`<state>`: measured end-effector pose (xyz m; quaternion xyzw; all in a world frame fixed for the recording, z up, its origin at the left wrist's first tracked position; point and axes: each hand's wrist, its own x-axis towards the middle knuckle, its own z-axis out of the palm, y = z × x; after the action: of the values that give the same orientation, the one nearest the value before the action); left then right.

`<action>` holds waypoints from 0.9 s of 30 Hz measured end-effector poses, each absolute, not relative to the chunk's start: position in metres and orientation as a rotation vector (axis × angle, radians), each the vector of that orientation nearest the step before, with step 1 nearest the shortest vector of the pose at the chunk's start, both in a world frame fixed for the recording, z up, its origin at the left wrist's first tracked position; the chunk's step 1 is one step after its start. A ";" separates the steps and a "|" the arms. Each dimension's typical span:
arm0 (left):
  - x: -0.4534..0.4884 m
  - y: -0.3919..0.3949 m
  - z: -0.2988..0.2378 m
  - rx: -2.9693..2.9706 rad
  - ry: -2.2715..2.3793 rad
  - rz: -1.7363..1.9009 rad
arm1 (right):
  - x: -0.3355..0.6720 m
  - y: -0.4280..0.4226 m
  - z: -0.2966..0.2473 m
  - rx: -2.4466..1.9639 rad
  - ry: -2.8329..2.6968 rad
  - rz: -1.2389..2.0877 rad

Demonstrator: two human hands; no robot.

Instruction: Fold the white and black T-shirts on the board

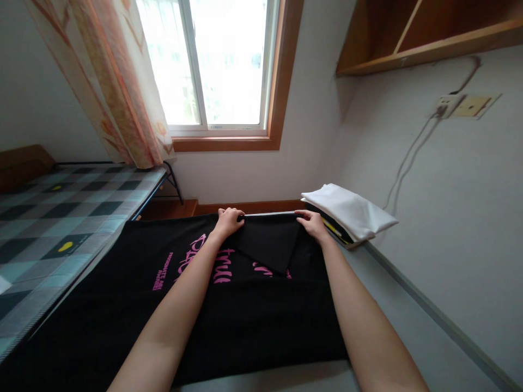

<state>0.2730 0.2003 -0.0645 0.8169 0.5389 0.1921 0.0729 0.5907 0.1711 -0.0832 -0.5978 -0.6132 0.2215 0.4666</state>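
Note:
A black T-shirt with pink lettering lies spread over a light table. Its sleeve is turned inward over part of the print. At the far edge of the shirt, my left hand pinches the fabric with thumb and fingers. My right hand grips the same far edge a short way to the right, near the shirt's upper corner. Between the two hands the folded edge runs nearly straight.
A stack of folded clothes, white on top, sits at the table's far right against the wall. A bed with a checked mattress stands on the left. Beyond are a window and a curtain. A cable hangs from a wall socket.

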 end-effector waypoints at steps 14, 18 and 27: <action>0.276 0.196 -0.054 2.479 1.640 0.747 | 0.590 0.174 -0.081 -1.544 -1.479 0.268; 0.274 0.197 -0.052 2.467 1.621 0.780 | 0.589 0.175 -0.082 -1.521 -1.458 0.157; 0.261 0.209 -0.055 2.399 1.399 0.818 | 0.598 0.180 -0.080 -1.347 -1.357 0.431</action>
<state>0.2612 0.2088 -0.0546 0.8224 0.4795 0.2804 0.1231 0.5981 0.1797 -0.0799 -0.5706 -0.5751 0.1827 0.5571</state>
